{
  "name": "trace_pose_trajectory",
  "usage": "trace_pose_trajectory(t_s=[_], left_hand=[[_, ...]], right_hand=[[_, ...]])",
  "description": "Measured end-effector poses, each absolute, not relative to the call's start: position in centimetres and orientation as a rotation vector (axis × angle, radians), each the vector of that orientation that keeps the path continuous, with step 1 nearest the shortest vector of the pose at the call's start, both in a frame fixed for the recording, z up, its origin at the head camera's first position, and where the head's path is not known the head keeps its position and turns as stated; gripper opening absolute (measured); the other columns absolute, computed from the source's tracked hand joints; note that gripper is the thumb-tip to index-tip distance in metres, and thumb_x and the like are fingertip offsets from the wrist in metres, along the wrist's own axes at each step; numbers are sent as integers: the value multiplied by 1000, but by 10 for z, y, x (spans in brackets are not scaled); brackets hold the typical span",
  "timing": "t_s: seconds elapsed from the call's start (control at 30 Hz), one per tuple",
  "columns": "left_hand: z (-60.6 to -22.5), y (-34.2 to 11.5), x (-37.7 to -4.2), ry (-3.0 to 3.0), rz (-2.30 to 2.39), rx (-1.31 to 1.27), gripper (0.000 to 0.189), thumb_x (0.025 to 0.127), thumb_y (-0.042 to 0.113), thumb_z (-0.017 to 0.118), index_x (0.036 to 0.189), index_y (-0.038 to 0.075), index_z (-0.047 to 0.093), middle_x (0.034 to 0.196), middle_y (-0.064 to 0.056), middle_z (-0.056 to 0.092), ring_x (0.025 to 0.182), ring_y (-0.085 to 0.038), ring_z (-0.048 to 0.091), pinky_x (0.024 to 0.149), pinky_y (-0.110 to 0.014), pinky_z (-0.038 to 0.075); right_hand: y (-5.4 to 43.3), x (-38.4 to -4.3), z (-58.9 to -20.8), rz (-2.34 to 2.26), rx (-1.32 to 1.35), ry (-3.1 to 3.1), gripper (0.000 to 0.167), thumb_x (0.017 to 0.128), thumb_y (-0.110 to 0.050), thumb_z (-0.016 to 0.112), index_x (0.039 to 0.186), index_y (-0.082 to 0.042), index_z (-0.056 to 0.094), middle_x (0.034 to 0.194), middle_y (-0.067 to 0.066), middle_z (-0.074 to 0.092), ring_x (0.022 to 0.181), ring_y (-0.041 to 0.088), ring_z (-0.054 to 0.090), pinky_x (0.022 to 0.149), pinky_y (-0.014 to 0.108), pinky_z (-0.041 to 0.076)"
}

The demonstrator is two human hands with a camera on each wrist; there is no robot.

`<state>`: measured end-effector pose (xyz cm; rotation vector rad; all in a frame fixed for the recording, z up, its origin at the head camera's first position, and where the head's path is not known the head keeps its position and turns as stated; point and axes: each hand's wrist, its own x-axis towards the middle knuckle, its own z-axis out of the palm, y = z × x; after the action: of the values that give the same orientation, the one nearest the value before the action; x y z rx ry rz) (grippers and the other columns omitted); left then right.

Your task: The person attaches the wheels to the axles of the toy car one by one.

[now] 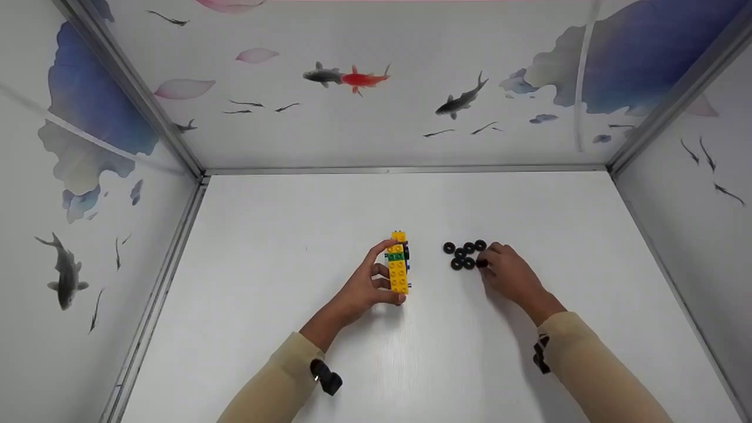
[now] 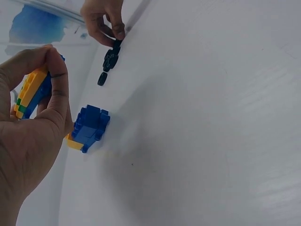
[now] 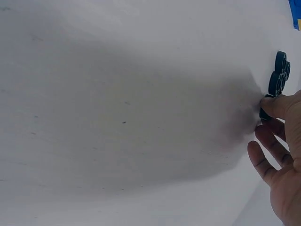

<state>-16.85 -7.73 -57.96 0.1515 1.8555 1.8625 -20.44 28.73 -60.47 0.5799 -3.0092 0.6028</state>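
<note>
On my head feed the left arm comes up from the lower left in a beige sleeve (image 1: 270,382), the left hand (image 1: 359,294) spread along a brick build (image 1: 398,275). Its index finger reaches over the far end and its thumb sits at the near end, the other fingers bent along the left side, so I have a firm hold there, spanning the build's length. The right arm slants in from the lower right, and the right hand (image 1: 510,271) is turned inward, narrowed to a pinch: thumb and index finger close on one black ring (image 3: 264,113), while the remaining fingers curve loosely apart on the right wrist feed.

The build lies near the middle of the white table (image 1: 282,252) as I look down, its long side pointing away from the person; I can't tell whether it touches the surface. Its studded top is yellow with one green band across it, and blue shows underneath from the left wrist. A dark round part and small pins stick out on its right side. Just beside the right fingertips, the other black rings (image 1: 464,257) sit in a tight cluster, thick and round, right of the build and apart from it
</note>
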Motion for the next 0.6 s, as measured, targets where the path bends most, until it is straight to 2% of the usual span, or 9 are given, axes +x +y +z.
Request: trace_pose_trajectory(t_s=[0.3,0.6], left_hand=[[-578,-79,-169,1854,1868,175,112,84,-1,93,164,54,37,123,-15,60,109,-28,75,91,-30,65],[-580,-76,-172,1910,1840,141,113,84,1,94,162,60,37,128,-15,60,110,-27,75,99,-34,66]], right_hand=[[287,-205,-599,658,570,-2962,27,97,3,79,123,4,75,118,20,69,110,38,70,96,54,63],[275,-201,-587,819,546,-2947,41,99,4,77,140,3,71,122,19,63,111,37,74,89,51,65]])
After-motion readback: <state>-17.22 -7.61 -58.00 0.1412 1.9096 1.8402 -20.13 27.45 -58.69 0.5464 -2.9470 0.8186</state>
